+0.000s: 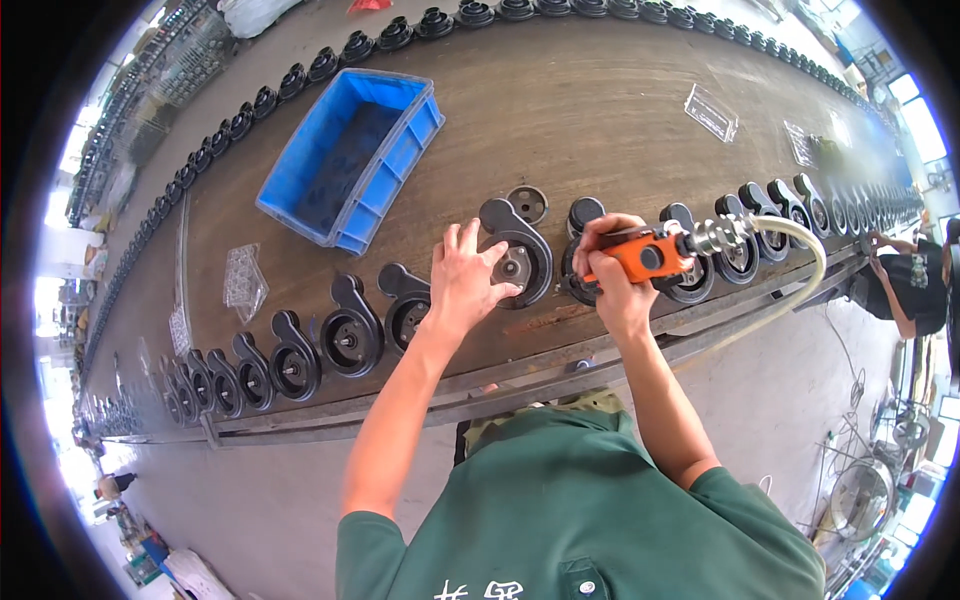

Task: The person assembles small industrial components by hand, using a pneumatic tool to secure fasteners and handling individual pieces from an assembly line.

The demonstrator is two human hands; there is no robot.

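With fingers spread, my left hand [462, 278] rests on a black round housing [541, 262] that has a rounded arm at its far side. Between the thumb and fingers shows a silvery metal disc [513, 269] set inside the housing. My right hand [625, 292] is wrapped round an orange air tool [634, 258], held above the row of parts. A metal coupling [718, 237] joins it to a pale hose [822, 262] looping to the right. Partly hidden behind this hand stands another black housing [586, 213]. A loose grey disc [528, 204] lies just beyond the left-hand housing.
Along the near edge of the brown table [560, 110] runs a row of similar black housings [352, 338]. A blue crate [385, 185] stands at far left. Clear plastic pieces [243, 282] lie about. More black parts [357, 46] line the far edge. Another person [905, 280] works at right.
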